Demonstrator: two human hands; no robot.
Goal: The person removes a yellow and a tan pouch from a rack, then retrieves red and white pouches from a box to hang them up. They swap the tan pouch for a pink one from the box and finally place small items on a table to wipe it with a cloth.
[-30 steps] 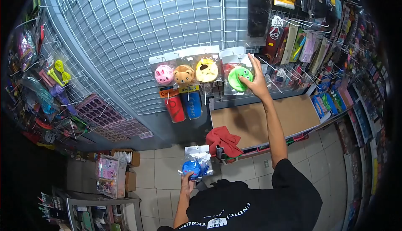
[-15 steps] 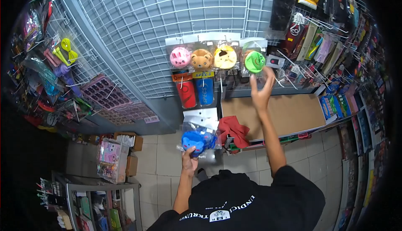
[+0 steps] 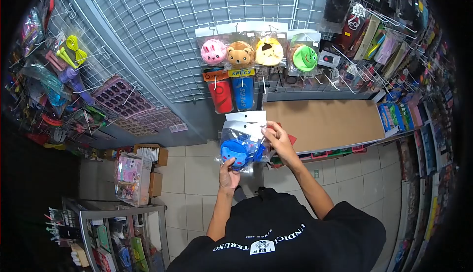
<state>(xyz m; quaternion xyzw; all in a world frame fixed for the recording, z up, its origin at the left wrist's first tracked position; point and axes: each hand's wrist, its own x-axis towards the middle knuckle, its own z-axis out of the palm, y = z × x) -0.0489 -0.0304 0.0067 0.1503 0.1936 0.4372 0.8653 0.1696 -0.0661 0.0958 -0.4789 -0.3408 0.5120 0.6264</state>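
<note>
My left hand [image 3: 229,174] grips blue animal-faced plush items [image 3: 233,153] in clear bags, its thumb on the front one. At the right edge of the white header cards [image 3: 246,119] of these bags, my right hand [image 3: 277,140] pinches a card between thumb and fingers. Above, on the wire grid, hang bagged round plush faces: a pink one [image 3: 213,51], a brown one [image 3: 240,54], a yellow one [image 3: 269,51] and a green one [image 3: 305,58]. Below them hang a red packet [image 3: 220,96] and a blue packet [image 3: 243,93].
A brown board surface [image 3: 325,124] lies right of my hands, with a red cloth [image 3: 291,138] at its left end, partly hidden. Packed goods hang on both sides. A glass display case [image 3: 118,213] stands at the lower left, near boxes [image 3: 155,184].
My right hand has come down from beside the green plush face to the header cards and closed on one. The bagged blue items are slightly further right, and the view has shifted.
</note>
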